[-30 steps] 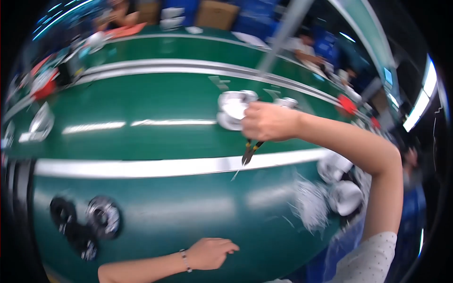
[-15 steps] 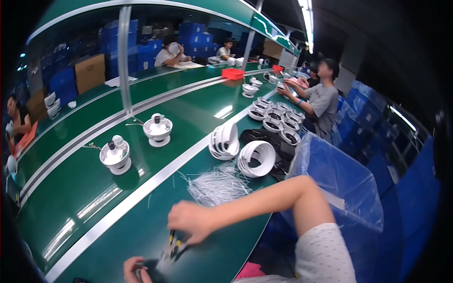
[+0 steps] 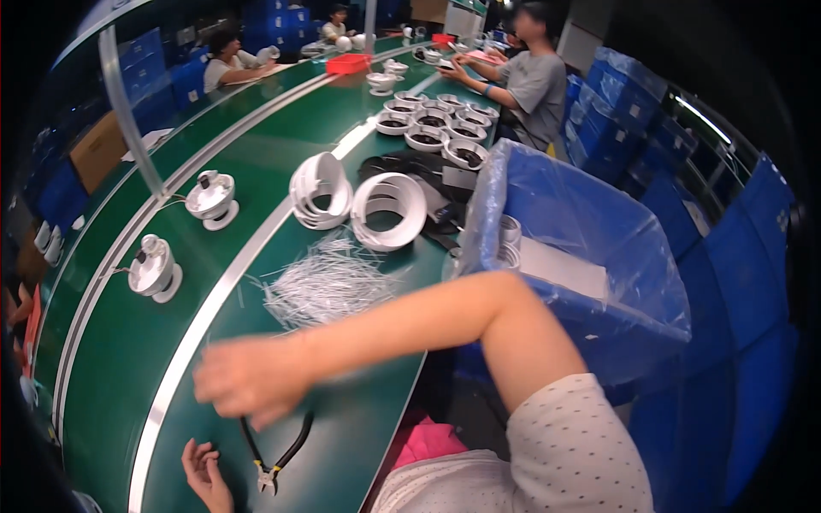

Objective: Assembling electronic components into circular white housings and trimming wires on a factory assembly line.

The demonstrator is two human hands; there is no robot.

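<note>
A pair of cutting pliers (image 3: 274, 466) with black and yellow handles is on the green tabletop, its handles spread and its jaws toward me. Just beyond it, my right hand (image 3: 252, 376) is smeared by motion, its fingers hard to make out. One handle's end reaches close to that hand; whether they touch, I cannot tell. To the left of the pliers, my left hand (image 3: 203, 474) has its fingers loosely bent and apart, with nothing visible in them. A pile of thin white strips (image 3: 321, 286) lies beyond my right forearm.
Stacked white rings (image 3: 389, 212) stand behind the strips, near several white round housings (image 3: 428, 137). White lamp-like units (image 3: 156, 269) sit across the metal strip on the left. A plastic-lined blue bin (image 3: 590, 321) is at my right. A co-worker (image 3: 530, 81) works farther along.
My right hand has moved left, and the pliers now show more fully with handles spread. My left hand's fingers have loosened. The whole view has shifted, turning to the right.
</note>
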